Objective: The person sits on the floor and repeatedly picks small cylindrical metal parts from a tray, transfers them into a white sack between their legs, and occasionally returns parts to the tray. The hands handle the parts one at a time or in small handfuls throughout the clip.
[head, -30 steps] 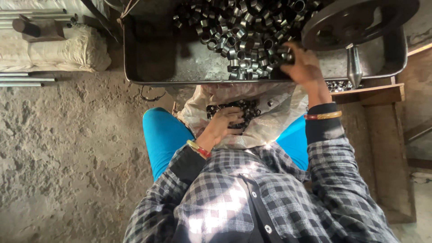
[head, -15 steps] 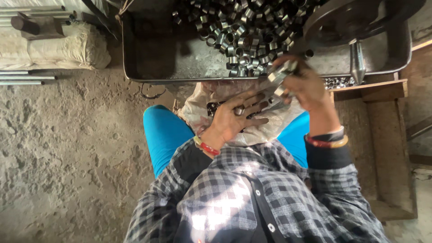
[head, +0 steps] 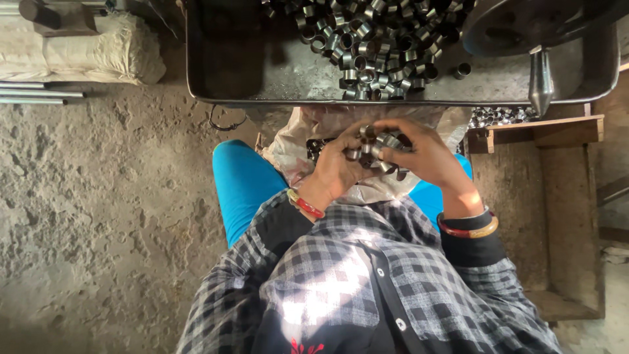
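Note:
My left hand (head: 337,172) and my right hand (head: 426,156) meet over my lap, both closed around a bunch of small metal rings (head: 373,147). The rings are short shiny steel tube pieces. Below the hands lies a pale plastic bag (head: 298,147) on my lap, holding more dark rings. Straight ahead stands a metal tray (head: 275,82) with a heap of several more rings (head: 373,39) piled toward its right half.
A dark round wheel (head: 524,23) with a hanging pointed handle (head: 540,82) overhangs the tray's right end. A wooden box frame (head: 557,196) stands at right, with small rings on its ledge. Sacks (head: 78,52) and metal bars (head: 33,98) lie at the upper left on the rough concrete floor.
My right hand left the tray's ring pile carrying rings and came down to my lap. My left hand rose to meet it, and both now cup the rings together.

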